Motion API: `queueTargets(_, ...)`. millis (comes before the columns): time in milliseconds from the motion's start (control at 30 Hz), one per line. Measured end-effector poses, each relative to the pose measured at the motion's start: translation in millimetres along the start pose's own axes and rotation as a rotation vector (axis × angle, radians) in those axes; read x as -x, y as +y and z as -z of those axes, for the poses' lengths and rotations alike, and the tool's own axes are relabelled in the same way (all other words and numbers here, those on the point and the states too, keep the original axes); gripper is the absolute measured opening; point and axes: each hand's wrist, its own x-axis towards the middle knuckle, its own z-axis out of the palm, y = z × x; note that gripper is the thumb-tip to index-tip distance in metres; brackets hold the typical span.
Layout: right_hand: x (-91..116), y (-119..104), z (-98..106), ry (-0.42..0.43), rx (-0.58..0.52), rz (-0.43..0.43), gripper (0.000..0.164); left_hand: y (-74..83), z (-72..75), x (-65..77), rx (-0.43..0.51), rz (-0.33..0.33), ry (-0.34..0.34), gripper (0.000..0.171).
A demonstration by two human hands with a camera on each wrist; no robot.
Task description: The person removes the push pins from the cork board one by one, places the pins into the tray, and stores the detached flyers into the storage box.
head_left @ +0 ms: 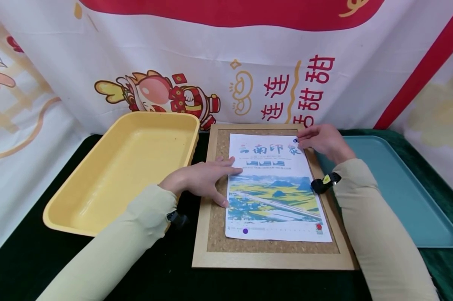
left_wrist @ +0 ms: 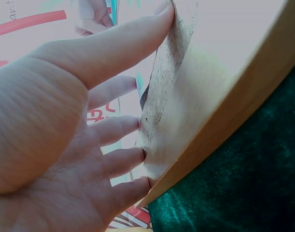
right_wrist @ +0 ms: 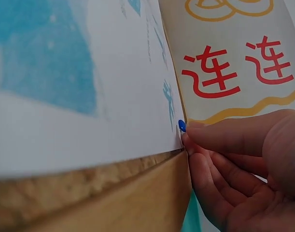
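Observation:
A printed poster (head_left: 275, 196) with a landscape and Chinese lettering lies on a wood-framed cork board (head_left: 273, 246). My left hand (head_left: 201, 179) spreads its fingers across the board's left side, with thumb and fingertips at the poster's left edge. At the poster's top right corner, my right hand (head_left: 324, 142) pinches a small blue pushpin (right_wrist: 182, 125) between thumb and forefinger. A purple pushpin (head_left: 245, 231) sits at the lower left of the sheet, and a red pushpin (head_left: 318, 226) at the lower right.
To the left stands a deep yellow tray (head_left: 121, 167). A flat teal tray (head_left: 395, 188) lies at the right, partly behind my right forearm. Dark green cloth (head_left: 154, 267) covers the table, and a printed white curtain (head_left: 218, 50) hangs right behind the board.

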Motion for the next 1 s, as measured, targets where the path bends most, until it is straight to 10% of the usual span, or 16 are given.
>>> queueTargets(1000,-15,-12,-4,0.058,0.112,-0.01,0.029,1.8,0.9,2.3,0.002,-0.005,0.0,0.095)
